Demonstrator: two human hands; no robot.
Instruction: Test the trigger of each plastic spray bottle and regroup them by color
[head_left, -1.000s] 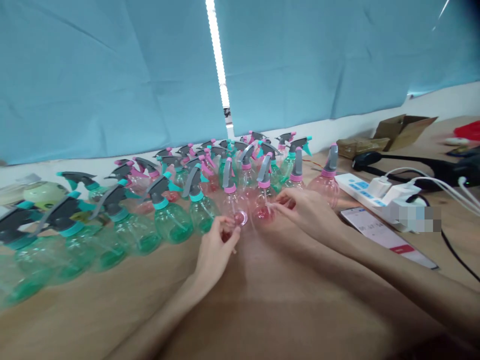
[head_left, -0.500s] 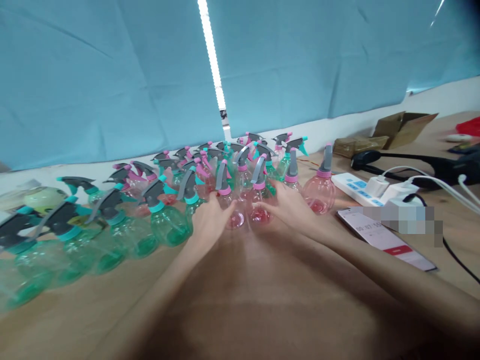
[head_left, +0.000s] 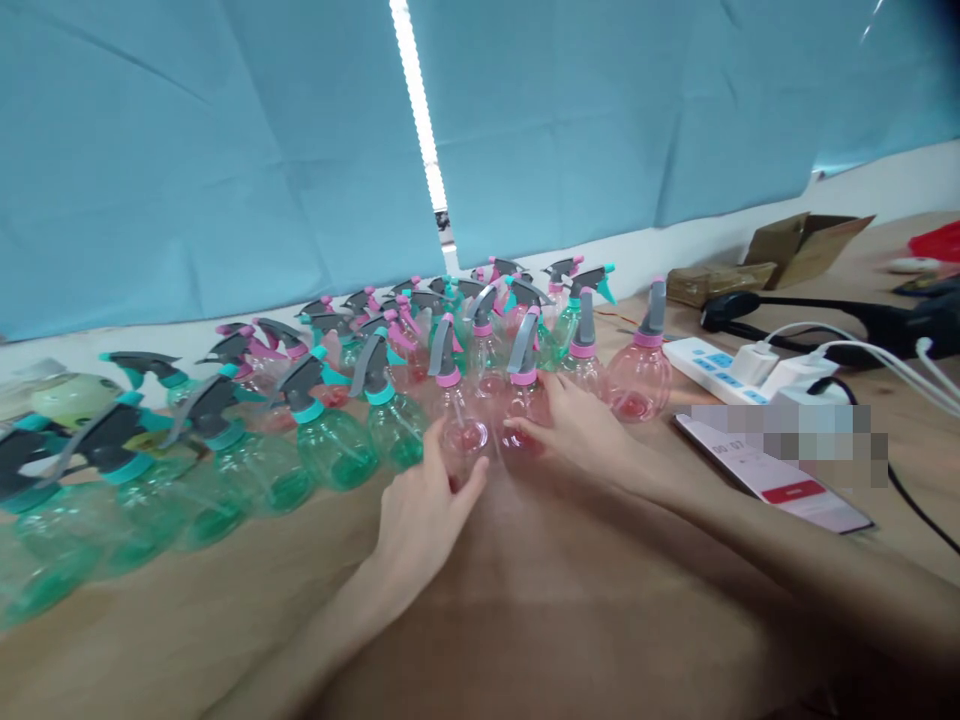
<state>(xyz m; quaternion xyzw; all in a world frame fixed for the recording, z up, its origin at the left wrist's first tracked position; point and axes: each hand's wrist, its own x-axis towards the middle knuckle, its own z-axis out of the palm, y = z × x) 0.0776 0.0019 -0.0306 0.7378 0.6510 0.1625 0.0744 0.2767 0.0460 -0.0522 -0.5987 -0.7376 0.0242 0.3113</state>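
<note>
Just in front of a clear pink spray bottle [head_left: 463,437] with a pink collar and grey trigger is my left hand [head_left: 420,510]. Its thumb and index finger are spread at the bottle's lower front; whether they touch it is unclear. My right hand [head_left: 589,425] grips a second pink spray bottle [head_left: 525,405] around its right side, thumb in front and fingers partly hidden behind. Both bottles stand upright side by side on the wooden table [head_left: 480,620]. A green spray bottle [head_left: 396,420] with a teal collar stands to their left.
Several green spray bottles [head_left: 334,445] line the left side, with pink and green ones crowded behind. Another pink bottle [head_left: 639,375] stands at right. Beyond it lie a power strip [head_left: 712,368] with chargers, a phone [head_left: 765,470], black headphones [head_left: 817,325] and a cardboard box [head_left: 806,250].
My left hand has come off the left pink bottle and drawn back toward me, its fingers parting. My right hand stays around its bottle.
</note>
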